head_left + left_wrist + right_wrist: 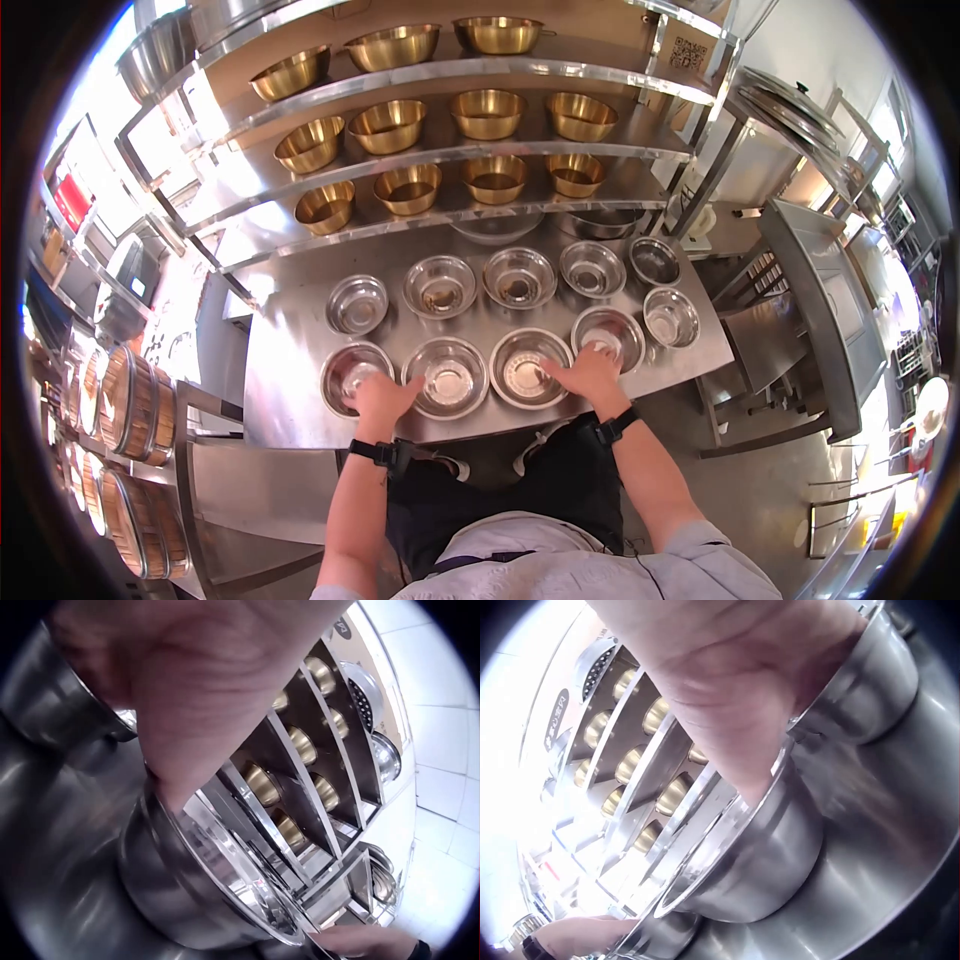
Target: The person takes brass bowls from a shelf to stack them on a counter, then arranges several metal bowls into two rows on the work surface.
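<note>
Two rows of round stainless steel bowls stand on a steel table (285,345). My left hand (385,402) straddles two front-row bowls. Its fingers reach into the leftmost bowl (334,388), and its thumb hooks over the rim of the second bowl (447,382). Likewise my right hand (592,378) has its thumb inside the rim of the third bowl (522,372) and its fingers down in the fourth bowl (630,340). Neighbouring rims lie between thumb and fingers of each hand; the fingertips are hidden inside the bowls in both wrist views.
Behind the bowls rise steel shelves (440,225) with several gold-coloured bowls (487,114). Wooden buckets (135,405) stand at the left. A steel counter (815,310) is off to the right. The table's front edge runs close to my body.
</note>
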A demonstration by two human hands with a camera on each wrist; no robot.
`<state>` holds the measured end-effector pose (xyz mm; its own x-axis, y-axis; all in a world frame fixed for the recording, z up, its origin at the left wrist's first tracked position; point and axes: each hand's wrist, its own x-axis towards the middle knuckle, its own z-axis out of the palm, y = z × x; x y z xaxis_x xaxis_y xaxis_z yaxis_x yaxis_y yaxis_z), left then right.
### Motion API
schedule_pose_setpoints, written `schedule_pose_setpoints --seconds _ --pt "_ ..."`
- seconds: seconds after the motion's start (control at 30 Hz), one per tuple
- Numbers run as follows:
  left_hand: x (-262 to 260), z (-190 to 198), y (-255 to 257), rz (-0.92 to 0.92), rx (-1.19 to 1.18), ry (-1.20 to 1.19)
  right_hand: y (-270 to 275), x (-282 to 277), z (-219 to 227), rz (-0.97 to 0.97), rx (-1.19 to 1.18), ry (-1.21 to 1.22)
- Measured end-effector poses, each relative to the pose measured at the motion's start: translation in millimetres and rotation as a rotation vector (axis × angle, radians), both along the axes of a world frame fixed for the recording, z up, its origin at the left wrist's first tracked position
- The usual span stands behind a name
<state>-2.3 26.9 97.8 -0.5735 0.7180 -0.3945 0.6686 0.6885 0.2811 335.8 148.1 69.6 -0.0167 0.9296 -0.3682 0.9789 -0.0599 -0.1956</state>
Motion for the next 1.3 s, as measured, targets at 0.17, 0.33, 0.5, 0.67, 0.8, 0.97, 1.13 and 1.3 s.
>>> schedule_pose_setpoints --seconds 0.17,0.33,0.5,0.67,0.8,0.97,1.13,1.3 --pt "-8 -20 6 -0.145 -0.003 0.063 5 3 -5 0.035 -0.013 -0.01" --pt "-12 -27 13 -0.124 0.005 0.064 10 0 3 0.069 -0.07 -0.076" --pt "-12 -17 12 -0.154 -0.012 0.034 9 0 4 0.073 -0.079 -0.083" --pt "-14 -19 14 -0.176 -0.05 0.036 10 2 0 0.078 -0.069 -0.075" --pt "-14 -20 11 -0.173 -0.044 0.063 9 3 1 0.077 -0.057 -0.067" --pt "-16 -15 11 -0.205 -0.073 0.033 9 4 -4 0.076 -0.017 -0.067" --pt "-15 -14 11 -0.203 -0.064 0.082 11 5 -2 0.081 -0.091 -0.058" --pt "-16 -14 12 -0.193 -0.069 0.061 12 5 3 0.097 -0.108 -0.07"
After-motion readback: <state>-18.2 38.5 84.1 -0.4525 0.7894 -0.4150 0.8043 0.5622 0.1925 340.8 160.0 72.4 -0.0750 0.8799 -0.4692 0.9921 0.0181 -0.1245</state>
